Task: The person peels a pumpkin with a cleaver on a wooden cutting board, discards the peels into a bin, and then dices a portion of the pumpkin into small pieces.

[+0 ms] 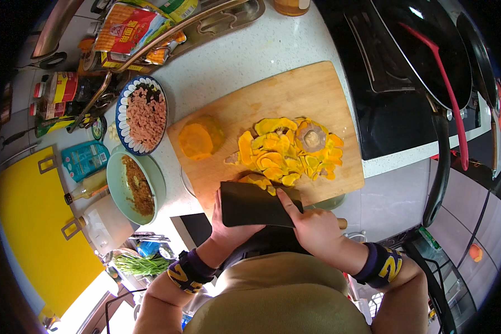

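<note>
My right hand (pixel 317 229) grips a dark-bladed cleaver (pixel 256 204) at the near edge of a wooden cutting board (pixel 250 100), its index finger laid along the blade. Below the blade is my left hand (pixel 229 234), partly hidden by it; whether it holds a pumpkin piece there cannot be told. Just beyond the blade's far edge shows an orange and yellow pumpkin piece (pixel 254 179). Thin pumpkin peelings (pixel 271 154) lie heaped on the board, with a round stem end (pixel 312 137) among them. A peeled pumpkin chunk (pixel 200 137) stands at the board's left.
Left of the board are a patterned plate of diced pink meat (pixel 146 117) and a green bowl of brown crumbly food (pixel 135 188). Bottles and sauce packets (pixel 129 29) stand farther left. At the right, a black wok (pixel 430 54) with a red utensil (pixel 451 87) sits by the cooktop (pixel 392 125).
</note>
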`<state>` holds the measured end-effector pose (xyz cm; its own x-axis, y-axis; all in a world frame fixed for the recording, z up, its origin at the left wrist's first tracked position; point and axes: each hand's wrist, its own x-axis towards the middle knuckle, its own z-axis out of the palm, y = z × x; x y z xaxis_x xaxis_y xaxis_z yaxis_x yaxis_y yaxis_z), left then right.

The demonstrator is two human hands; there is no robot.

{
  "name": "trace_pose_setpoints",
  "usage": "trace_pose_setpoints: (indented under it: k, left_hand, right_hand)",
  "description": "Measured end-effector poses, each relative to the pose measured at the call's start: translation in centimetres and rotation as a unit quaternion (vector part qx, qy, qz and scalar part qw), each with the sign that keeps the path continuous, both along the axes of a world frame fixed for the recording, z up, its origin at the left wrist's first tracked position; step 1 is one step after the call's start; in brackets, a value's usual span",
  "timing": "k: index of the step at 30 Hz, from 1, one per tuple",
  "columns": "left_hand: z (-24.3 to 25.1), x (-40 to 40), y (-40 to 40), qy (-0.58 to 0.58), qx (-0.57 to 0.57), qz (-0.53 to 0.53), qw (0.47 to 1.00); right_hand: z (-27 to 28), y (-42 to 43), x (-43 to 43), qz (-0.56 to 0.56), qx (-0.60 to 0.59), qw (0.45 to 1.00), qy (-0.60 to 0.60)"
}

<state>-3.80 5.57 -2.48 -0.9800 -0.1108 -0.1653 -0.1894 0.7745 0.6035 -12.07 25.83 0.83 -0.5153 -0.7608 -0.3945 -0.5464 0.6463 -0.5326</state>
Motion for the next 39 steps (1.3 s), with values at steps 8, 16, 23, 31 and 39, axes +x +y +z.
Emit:
trace_pose_setpoints:
  k: [8,16,23,31,39]
  left_hand:
    - [0.9,-0.3,0.0,0.005,-0.064,0.036,0.997]
    - [1.1,-0.3,-0.2,-0.029,-0.076,0.004,0.997]
    - [0.8,0.1,0.0,-0.016,-0.087,0.019,0.996]
    - [0.7,0.1,0.1,-0.037,-0.081,0.045,0.995]
    - [1.3,-0.5,0.1,-0.041,-0.059,0.034,0.997]
  right_hand:
    - [2.2,-0.3,-0.9,0.002,0.086,0.995,-0.056]
    - [2.1,-0.7,-1.4,-0.006,0.091,0.994,-0.054]
    - [2.0,-1.6,-3.2,-0.023,0.018,0.999,-0.043]
    - [0.3,-2.0,-5.5,0.016,0.065,0.986,-0.152]
    - [-0.4,-2.3,-6.6,0.021,0.168,0.959,-0.228]
